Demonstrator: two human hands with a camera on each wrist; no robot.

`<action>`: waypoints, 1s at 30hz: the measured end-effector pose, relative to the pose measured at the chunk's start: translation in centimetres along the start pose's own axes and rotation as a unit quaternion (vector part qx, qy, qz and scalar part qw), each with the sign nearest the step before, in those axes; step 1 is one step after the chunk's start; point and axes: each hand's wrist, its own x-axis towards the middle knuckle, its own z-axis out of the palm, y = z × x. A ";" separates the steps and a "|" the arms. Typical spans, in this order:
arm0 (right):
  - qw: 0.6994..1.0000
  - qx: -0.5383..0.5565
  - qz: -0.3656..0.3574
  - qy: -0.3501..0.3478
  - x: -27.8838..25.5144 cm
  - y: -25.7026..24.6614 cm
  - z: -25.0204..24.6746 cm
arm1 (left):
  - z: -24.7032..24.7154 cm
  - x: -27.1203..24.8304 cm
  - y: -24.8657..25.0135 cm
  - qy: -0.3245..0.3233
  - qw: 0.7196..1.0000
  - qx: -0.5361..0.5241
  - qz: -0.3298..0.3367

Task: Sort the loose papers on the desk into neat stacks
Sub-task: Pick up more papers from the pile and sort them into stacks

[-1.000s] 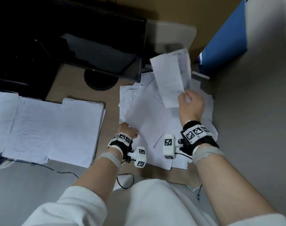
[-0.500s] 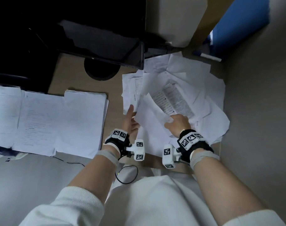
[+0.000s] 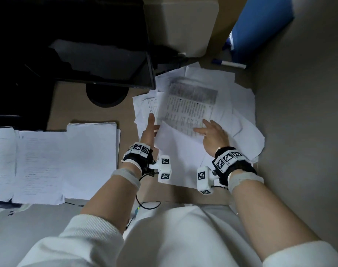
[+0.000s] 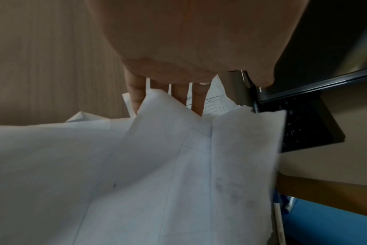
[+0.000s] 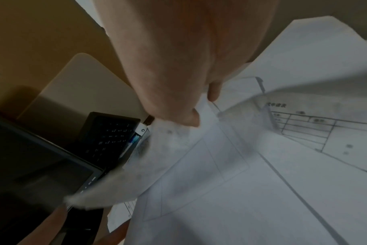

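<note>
A loose heap of white papers [image 3: 239, 116] covers the desk's right half. My right hand [image 3: 206, 130] pinches the near right corner of a printed sheet [image 3: 189, 105], which is raised off the heap and blurred. The right wrist view shows that hand [image 5: 199, 107] above the curling sheet [image 5: 149, 165], with a ruled form [image 5: 325, 132] beneath. My left hand [image 3: 150, 126] stands with straight fingers at the sheet's left edge. Its fingers [image 4: 178, 92] reach under a blank sheet [image 4: 157, 165]. Three neat stacks [image 3: 91, 160] lie side by side at the left.
A dark monitor [image 3: 106, 64] on a round base [image 3: 106, 95] stands behind the desk's middle. A beige box [image 3: 183, 22], a blue folder [image 3: 260, 26] and a marker pen [image 3: 229, 63] are at the back right. A grey partition [image 3: 299, 132] borders the heap's right side.
My right hand dropped the earlier raised sheet onto the heap, took the printed sheet's corner and lifted it. My left hand opened from curled to straight fingers beside it.
</note>
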 end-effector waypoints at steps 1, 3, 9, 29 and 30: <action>0.999 0.002 0.010 -0.048 -0.2 -0.1 0.1 | -0.1 0.1 0.1 0.002 1.000 0.022 -0.002; 0.984 0.054 0.049 -0.163 -0.5 0.3 0.8 | -0.1 0.4 0.4 0.011 0.994 0.108 0.001; 0.945 0.283 0.165 -0.004 -0.2 1.7 2.1 | 0.3 1.8 -0.7 0.059 0.962 0.264 0.046; 0.838 0.352 0.379 0.173 0.5 7.0 1.7 | 6.9 1.9 0.0 0.100 0.846 0.518 0.074; 0.833 0.350 0.390 0.175 0.3 7.3 1.9 | 7.0 1.9 0.1 0.101 0.858 0.500 0.059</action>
